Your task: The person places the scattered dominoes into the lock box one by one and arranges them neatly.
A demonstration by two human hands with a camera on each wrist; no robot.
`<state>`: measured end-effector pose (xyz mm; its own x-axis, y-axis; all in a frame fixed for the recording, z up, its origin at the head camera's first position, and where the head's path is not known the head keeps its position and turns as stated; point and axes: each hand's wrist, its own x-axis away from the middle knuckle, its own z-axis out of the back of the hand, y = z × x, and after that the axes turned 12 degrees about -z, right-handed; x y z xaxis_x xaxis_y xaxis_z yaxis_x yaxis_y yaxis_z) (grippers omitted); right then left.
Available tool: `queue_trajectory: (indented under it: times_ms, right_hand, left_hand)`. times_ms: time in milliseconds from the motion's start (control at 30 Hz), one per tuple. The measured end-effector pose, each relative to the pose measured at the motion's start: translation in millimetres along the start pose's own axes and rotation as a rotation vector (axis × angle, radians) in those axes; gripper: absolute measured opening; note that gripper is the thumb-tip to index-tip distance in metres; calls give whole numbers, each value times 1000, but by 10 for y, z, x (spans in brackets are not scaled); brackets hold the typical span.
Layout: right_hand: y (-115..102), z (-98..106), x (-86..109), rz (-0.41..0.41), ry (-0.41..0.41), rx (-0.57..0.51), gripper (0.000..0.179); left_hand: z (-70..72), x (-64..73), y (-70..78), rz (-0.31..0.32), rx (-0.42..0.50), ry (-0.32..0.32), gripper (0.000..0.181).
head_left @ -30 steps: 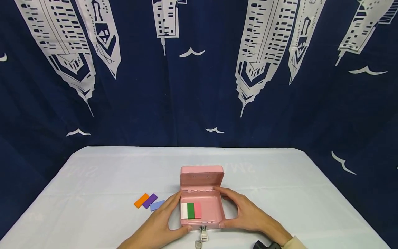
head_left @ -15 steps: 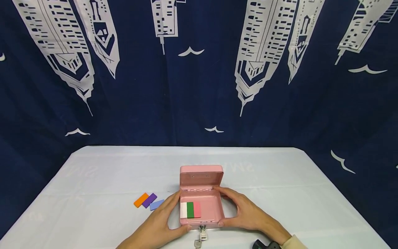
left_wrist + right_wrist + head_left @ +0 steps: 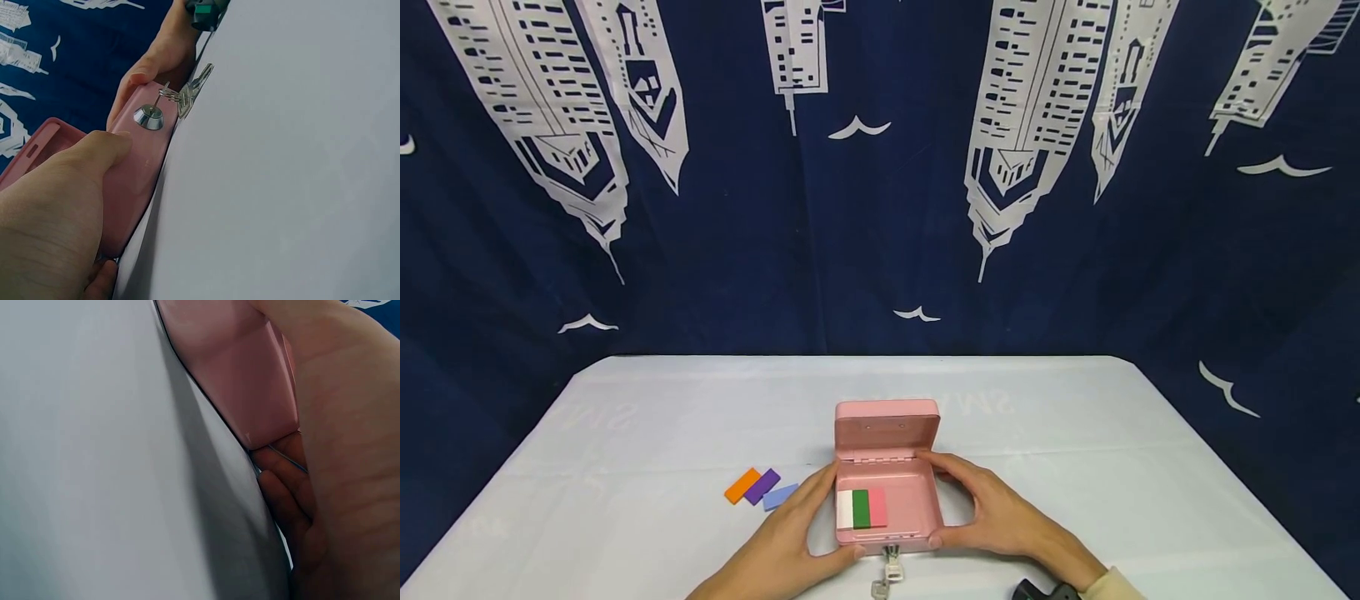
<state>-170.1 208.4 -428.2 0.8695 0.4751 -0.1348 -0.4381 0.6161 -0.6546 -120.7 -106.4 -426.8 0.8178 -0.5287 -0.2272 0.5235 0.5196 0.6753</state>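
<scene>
A pink metal cash box point(image 3: 913, 504) stands on the white table with its hinged lid point(image 3: 887, 433) raised. My left hand point(image 3: 790, 533) grips its left side, thumb at the front corner and fingers along the side wall. On the opposite side my right hand point(image 3: 992, 508) holds the box the same way. Inside, against the left wall, a white block point(image 3: 845, 509), a green block point(image 3: 861, 509) and a pink block point(image 3: 877, 507) lie side by side. Keys point(image 3: 186, 97) hang from the silver lock point(image 3: 148, 117) on the front face in the left wrist view.
Left of the box lie an orange block point(image 3: 742, 486), a purple block point(image 3: 762, 487) and a light blue block point(image 3: 779, 497) near my left fingers. A black device point(image 3: 1043, 592) sits by the right wrist. Behind the table point(image 3: 625, 433) hangs a navy printed cloth point(image 3: 737, 250).
</scene>
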Motion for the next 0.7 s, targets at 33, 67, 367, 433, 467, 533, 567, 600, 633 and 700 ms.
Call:
queue_trajectory:
  times_ms: [33, 67, 367, 433, 467, 533, 567, 600, 633, 700]
  right_hand:
    - [1, -2, 2, -1, -2, -1, 92]
    - [3, -5, 3, -4, -4, -2, 92]
    - [13, -3, -11, 0, -13, -10, 93]
    - [9, -4, -13, -4, -16, -15, 92]
    - [9, -4, -14, -5, -17, -17, 92]
    - [9, -5, -12, -4, -18, -21, 92]
    - [10, -7, -11, -1, -17, -21, 92]
    - [12, -7, -11, 3, -17, -22, 92]
    - [12, -7, -9, 3, -16, -22, 92]
    - [12, -4, -7, 3, -14, -21, 92]
  left_hand:
    - [0, 2, 1, 3, 4, -2, 104]
    - [-2, 3, 1, 9, 11, -6, 104]
    - [-4, -3, -12, 6, -3, -2, 104]
    - [-4, -1, -15, 1, -10, 2, 104]
    - [-2, -2, -14, -1, -10, 3, 104]
    - [-2, -4, -12, -1, 0, 0, 104]
    - [-2, -5, -12, -2, 7, -1, 105]
    - [-2, -7, -11, 0, 17, -3, 105]
    - [-2, -9, -10, 2, 26, -6, 105]
    - [1, -15, -9, 6, 38, -11, 105]
